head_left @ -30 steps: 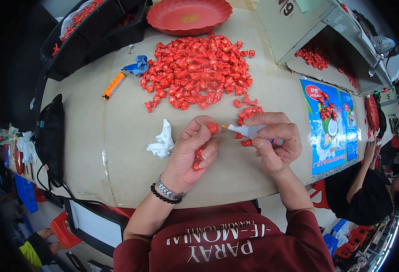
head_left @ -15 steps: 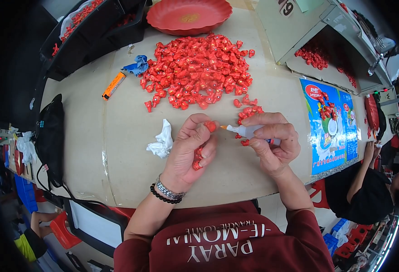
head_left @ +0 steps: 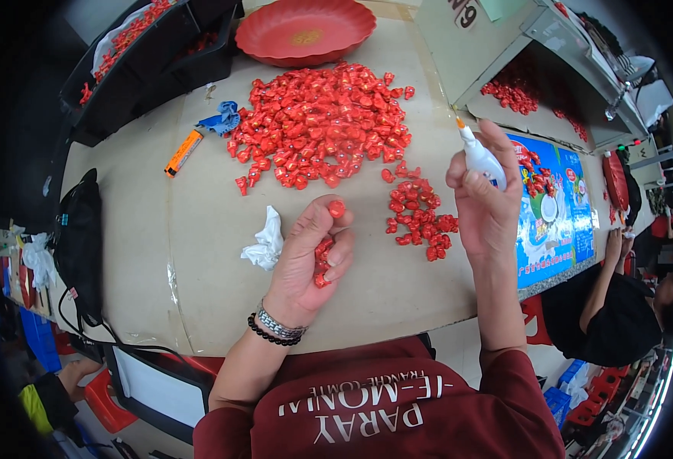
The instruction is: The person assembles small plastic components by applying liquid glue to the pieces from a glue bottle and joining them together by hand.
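Observation:
My left hand (head_left: 307, 256) is closed round several small red pieces (head_left: 323, 260) in the palm, with one round red piece (head_left: 337, 208) pinched between thumb and forefinger. In my right hand (head_left: 488, 187) is a small white glue bottle (head_left: 483, 161), its orange tip pointing up and away from the left hand. Between the hands, a bit farther off, lies a small group of red pieces (head_left: 419, 210). Behind it spreads a large heap of like red figurine parts (head_left: 321, 126). Their exact kind is too small to make out.
A red scalloped plate (head_left: 352, 38) stands behind the heap. An orange box (head_left: 183, 153), blue crumpled scrap (head_left: 225, 118) and white tissue (head_left: 266, 239) lie leftward. Black bins (head_left: 134, 99) stand far left. A metal cabinet (head_left: 497, 46) and blue poster (head_left: 554, 222) are rightward; another person (head_left: 604, 306) sits beyond.
My right hand has drawn the glue bottle away from the round red piece, moving right and up, and tipped it upright. The left hand stays nearly in place, still holding its red pieces.

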A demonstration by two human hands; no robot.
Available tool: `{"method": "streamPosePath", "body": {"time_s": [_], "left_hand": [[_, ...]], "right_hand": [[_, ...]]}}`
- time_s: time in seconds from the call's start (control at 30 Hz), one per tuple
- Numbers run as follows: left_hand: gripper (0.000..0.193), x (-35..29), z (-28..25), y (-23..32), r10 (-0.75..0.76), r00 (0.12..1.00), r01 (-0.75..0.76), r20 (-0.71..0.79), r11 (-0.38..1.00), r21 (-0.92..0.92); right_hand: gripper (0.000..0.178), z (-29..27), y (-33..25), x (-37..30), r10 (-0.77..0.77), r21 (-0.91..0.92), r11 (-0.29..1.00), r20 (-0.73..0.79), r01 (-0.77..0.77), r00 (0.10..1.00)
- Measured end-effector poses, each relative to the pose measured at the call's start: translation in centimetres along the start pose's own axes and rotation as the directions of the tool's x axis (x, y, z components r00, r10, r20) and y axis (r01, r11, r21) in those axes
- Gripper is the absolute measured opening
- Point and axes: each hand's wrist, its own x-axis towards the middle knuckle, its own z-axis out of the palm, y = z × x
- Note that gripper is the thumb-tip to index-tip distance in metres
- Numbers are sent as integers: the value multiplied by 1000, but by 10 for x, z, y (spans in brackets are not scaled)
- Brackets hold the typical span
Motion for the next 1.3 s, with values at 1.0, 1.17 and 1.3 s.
{"method": "streamPosePath", "body": {"time_s": [1.0,1.17,1.3], "left_hand": [[20,-4,4,-2,36,998,-36,48,999,0],[23,-5,3,-3,30,1000,-30,6,999,38],[26,-4,3,-4,33,999,-32,-3,998,44]], "right_hand": [[10,22,22,5,151,-847,525,189,84,970],[13,33,15,-9,366,-664,716,97,-214,925],[18,34,17,-13,356,-575,789,140,-217,924]]}}
